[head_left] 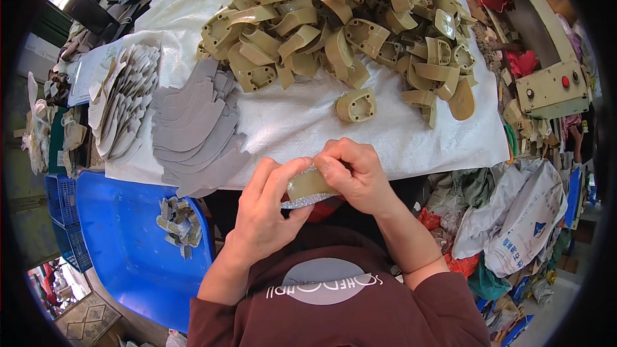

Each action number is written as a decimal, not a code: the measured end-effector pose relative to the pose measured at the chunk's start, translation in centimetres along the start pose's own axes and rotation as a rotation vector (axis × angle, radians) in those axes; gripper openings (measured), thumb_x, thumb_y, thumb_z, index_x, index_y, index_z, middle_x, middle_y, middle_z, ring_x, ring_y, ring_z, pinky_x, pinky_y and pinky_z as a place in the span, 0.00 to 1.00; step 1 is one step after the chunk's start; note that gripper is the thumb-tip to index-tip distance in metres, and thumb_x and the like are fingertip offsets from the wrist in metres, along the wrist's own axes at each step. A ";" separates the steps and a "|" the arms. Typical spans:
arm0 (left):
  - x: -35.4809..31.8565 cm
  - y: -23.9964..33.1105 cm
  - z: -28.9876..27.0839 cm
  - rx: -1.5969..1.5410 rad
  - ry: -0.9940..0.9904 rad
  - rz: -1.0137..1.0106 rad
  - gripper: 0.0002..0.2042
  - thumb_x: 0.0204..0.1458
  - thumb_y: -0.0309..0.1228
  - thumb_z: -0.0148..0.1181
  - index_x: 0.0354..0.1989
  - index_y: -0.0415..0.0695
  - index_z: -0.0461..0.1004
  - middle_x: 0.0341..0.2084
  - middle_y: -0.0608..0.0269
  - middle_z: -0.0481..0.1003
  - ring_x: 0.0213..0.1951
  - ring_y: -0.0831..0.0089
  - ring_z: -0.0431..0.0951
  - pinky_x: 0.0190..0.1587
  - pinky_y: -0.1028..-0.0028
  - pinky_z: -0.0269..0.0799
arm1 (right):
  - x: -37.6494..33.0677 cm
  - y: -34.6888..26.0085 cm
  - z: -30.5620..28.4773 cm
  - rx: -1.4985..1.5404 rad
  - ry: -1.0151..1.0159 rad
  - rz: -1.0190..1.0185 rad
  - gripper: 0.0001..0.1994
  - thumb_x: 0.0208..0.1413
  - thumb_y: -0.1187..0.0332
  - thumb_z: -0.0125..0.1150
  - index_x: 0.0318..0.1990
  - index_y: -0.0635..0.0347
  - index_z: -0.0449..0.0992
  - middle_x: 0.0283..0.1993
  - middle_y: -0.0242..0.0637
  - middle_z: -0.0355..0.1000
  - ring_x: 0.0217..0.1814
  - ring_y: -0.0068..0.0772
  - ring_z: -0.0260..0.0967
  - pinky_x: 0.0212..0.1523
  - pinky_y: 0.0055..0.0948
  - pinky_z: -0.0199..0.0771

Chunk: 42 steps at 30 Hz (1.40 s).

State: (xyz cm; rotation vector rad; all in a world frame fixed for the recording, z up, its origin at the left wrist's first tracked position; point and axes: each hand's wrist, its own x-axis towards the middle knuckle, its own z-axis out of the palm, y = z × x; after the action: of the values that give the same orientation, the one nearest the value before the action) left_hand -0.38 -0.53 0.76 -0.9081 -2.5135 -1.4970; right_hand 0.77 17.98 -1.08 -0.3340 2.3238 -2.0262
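Fingers [334, 166] of both hands are pinched on an olive plastic heel piece [307, 184] with a glittery silver strip [307, 201] along its lower edge, held over the lap just before the table [385, 135]. The piece is judged light and stiff, the strip thin and pliable, best gripped at the edges. The left hand [267, 209] cups from below; the right hand [357, 177] presses from above, wrists bent inward.

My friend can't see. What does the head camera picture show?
Two hands, left hand and right hand, hold an olive plastic heel piece with a glittery silver strip. Behind them on a white-covered table lie a heap of olive heel pieces and grey cut-out sheets.
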 end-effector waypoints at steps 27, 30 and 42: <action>-0.9 -1.1 2.4 0.315 0.417 0.175 0.27 0.25 0.24 0.73 0.37 0.37 0.67 0.23 0.57 0.68 0.20 0.63 0.69 0.22 0.70 0.64 | -0.8 -0.3 3.9 -0.013 0.190 -0.022 0.17 0.65 0.62 0.45 0.53 0.66 0.69 0.40 0.41 0.70 0.38 0.27 0.66 0.39 0.24 0.67; -2.8 -2.8 0.2 0.256 0.441 0.101 0.28 0.25 0.24 0.73 0.41 0.38 0.69 0.25 0.57 0.70 0.23 0.63 0.69 0.24 0.70 0.64 | 1.0 0.1 3.7 -0.043 0.033 -0.127 0.14 0.62 0.68 0.50 0.52 0.65 0.69 0.38 0.42 0.68 0.34 0.32 0.66 0.36 0.27 0.67; -14.2 -8.9 -8.3 0.820 0.758 -0.557 0.25 0.41 0.22 0.59 0.52 0.36 0.66 0.43 0.52 0.67 0.48 0.57 0.65 0.54 0.63 0.59 | 9.1 -1.1 7.7 -0.573 0.039 -0.559 0.12 0.44 0.75 0.63 0.40 0.57 0.77 0.41 0.38 0.64 0.43 0.40 0.58 0.42 0.36 0.63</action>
State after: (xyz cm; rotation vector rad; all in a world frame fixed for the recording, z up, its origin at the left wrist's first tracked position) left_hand 4.76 -16.84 -6.87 0.4272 -2.4214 -0.5208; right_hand -6.61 8.66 -0.11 -1.0747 3.0572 -1.4516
